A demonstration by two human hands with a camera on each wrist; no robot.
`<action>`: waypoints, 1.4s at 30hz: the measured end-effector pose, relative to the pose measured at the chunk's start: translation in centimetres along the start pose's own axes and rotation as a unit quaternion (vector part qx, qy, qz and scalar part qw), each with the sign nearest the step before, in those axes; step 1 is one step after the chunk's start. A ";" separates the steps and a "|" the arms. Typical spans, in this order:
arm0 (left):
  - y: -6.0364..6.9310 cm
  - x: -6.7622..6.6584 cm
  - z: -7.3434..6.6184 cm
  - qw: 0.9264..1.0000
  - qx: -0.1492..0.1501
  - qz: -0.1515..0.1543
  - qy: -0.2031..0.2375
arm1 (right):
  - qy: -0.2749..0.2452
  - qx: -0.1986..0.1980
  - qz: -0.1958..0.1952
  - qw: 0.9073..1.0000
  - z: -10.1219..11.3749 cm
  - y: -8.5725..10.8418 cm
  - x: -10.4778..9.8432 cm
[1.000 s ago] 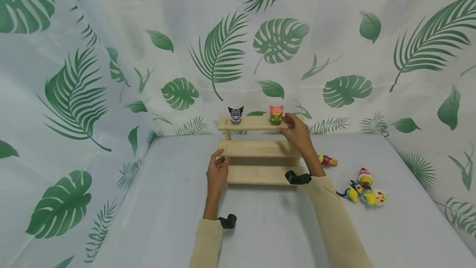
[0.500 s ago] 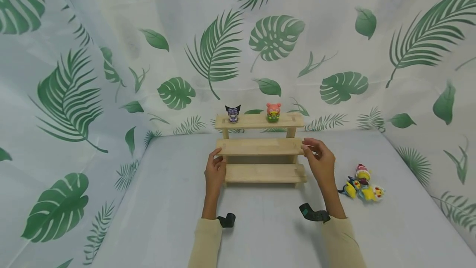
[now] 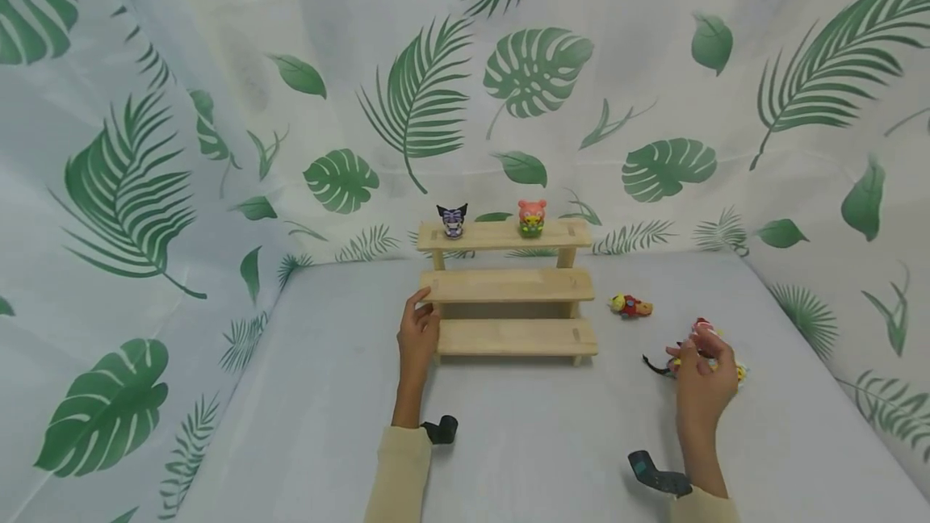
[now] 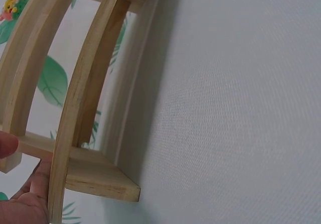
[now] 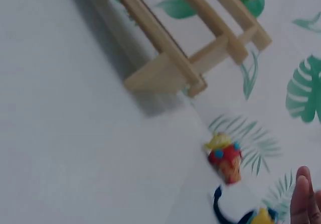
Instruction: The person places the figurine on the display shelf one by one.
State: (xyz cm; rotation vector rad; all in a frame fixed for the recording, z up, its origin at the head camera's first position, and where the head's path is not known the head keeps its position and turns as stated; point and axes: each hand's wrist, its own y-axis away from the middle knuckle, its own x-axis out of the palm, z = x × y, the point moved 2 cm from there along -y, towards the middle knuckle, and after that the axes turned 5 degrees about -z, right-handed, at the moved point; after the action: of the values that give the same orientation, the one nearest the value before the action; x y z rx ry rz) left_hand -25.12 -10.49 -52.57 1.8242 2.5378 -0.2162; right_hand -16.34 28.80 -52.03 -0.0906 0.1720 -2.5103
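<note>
A three-tier wooden shelf rack (image 3: 508, 285) stands at the back of the table. My left hand (image 3: 418, 333) grips its left end at the middle tier; the left wrist view shows the thumb (image 4: 7, 144) and fingers around the frame. On the top tier sit a black-and-purple figurine (image 3: 453, 222) and a pink-and-green figurine (image 3: 532, 219). My right hand (image 3: 705, 386) is over a group of figurines on the right, its fingers loosely bent with nothing seen between them. It partly hides a red-and-white topped figurine (image 3: 701, 326) and one with a dark tail (image 3: 656, 367).
A red figurine with a yellow head (image 3: 630, 306) lies on the table just right of the rack. Leaf-printed cloth walls (image 3: 538, 135) close in the back and sides of the pale table (image 3: 327, 394).
My right hand has left the pink-and-green figurine on the top tier, passed the rack's right end and come down over the figurines at right. The left hand stays on the rack.
</note>
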 end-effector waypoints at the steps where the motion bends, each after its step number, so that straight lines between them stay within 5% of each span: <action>1: 0.0 0.0 0.0 1.000 0.000 0.002 0.003 | -0.006 0.018 -0.017 1.000 -0.4 -0.1 -0.6; 7: -0.2 0.1 0.1 1.000 -0.001 0.001 0.009 | 0.043 0.139 -0.053 0.988 -2.3 -1.0 -3.4; 11: -0.1 -0.1 0.0 1.000 -0.006 -0.008 -0.003 | 0.097 0.183 -0.025 0.978 -2.9 -1.7 -4.6; 16: -0.1 -0.3 0.2 1.000 -0.009 -0.012 -0.011 | 0.067 0.240 0.017 0.968 -3.4 -2.1 -5.0; 28: -0.3 -0.3 -0.1 1.000 0.000 -0.008 -0.005 | 0.062 0.265 0.070 0.960 -3.5 -2.7 -5.1; 42: 0.3 0.0 -0.4 1.000 -0.010 0.003 -0.015 | 0.055 0.293 -0.021 0.954 -4.3 -2.8 -6.2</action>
State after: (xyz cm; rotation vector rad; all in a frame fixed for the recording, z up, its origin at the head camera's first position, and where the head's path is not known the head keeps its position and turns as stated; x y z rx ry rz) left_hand -24.84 -10.36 -52.25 1.8071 2.5046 -0.2173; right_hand -13.38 35.20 -56.08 0.2894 -0.5374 -2.5029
